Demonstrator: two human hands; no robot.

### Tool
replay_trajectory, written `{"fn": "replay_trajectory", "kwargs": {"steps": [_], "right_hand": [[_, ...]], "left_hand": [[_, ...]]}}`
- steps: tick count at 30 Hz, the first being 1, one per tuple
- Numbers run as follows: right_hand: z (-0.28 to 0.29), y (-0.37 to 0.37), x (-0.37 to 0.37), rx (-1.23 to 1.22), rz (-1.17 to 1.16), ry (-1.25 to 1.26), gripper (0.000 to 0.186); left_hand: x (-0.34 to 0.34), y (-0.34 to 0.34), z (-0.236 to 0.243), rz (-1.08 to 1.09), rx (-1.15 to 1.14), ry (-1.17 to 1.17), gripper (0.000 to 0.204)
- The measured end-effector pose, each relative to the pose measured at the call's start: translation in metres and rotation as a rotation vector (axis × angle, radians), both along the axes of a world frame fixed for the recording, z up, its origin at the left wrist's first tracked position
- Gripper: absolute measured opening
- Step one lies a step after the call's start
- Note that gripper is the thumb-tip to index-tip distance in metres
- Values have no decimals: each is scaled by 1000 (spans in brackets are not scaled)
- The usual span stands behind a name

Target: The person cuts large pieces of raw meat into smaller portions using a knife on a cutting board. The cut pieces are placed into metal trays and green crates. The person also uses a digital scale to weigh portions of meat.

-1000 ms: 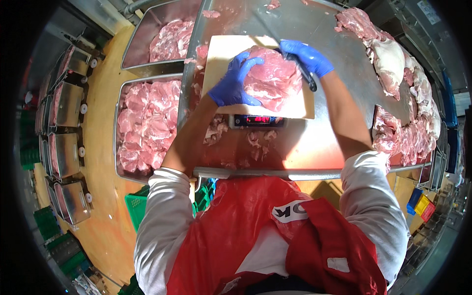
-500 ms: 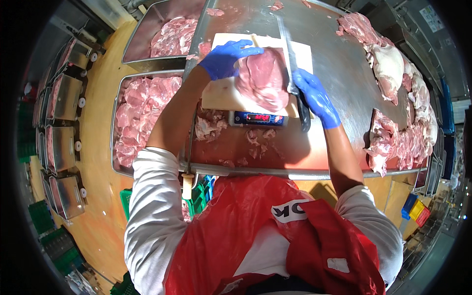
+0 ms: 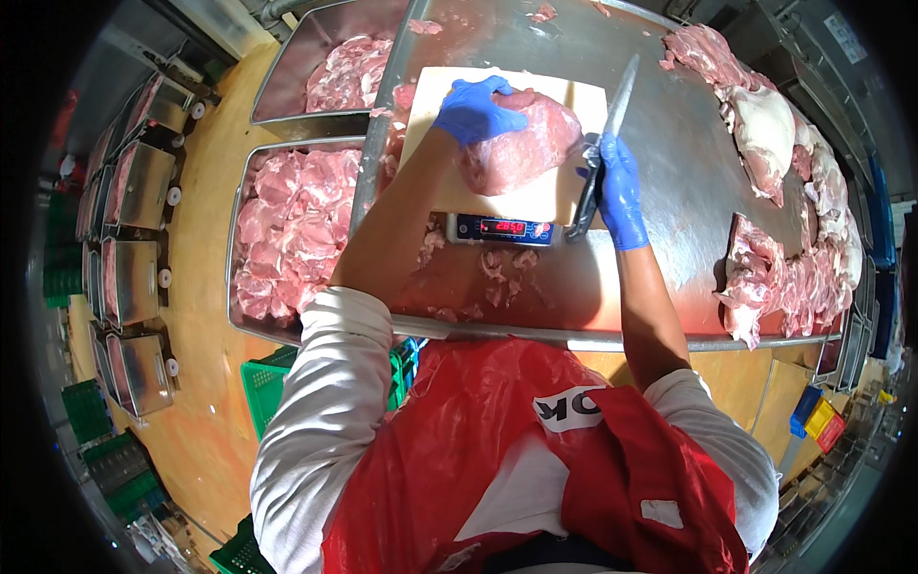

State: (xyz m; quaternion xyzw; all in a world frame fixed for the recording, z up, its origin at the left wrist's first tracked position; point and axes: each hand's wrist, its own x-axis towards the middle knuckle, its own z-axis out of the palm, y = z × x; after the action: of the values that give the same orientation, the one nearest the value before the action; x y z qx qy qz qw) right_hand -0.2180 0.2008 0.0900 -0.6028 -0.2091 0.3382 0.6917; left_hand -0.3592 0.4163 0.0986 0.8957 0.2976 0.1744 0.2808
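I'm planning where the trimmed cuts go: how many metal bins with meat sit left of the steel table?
2: one bin beside the left hand's forearm, one bin farther up. The small trays at far left are too blurred to judge.
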Motion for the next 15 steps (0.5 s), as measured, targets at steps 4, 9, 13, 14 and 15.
{"fn": "replay_trajectory", "kwargs": {"steps": [4, 9, 13, 14, 15], "right_hand": [[-6, 8, 4, -35, 79, 223, 27], [3, 50, -14, 84, 385, -130, 34], [22, 37, -35, -52, 389, -106, 39], [24, 35, -25, -92, 325, -16, 40], [23, 39, 1, -118, 315, -203, 41]], "left_hand": [[-8, 8, -6, -76, -275, -160, 56], [-37, 30, -14, -81, -440, -350, 56], [-71, 92, -25, -120, -547, -181, 65], [-70, 83, -11, 12, -334, -159, 68], [-69, 66, 2, 144, -125, -130, 70]]}}
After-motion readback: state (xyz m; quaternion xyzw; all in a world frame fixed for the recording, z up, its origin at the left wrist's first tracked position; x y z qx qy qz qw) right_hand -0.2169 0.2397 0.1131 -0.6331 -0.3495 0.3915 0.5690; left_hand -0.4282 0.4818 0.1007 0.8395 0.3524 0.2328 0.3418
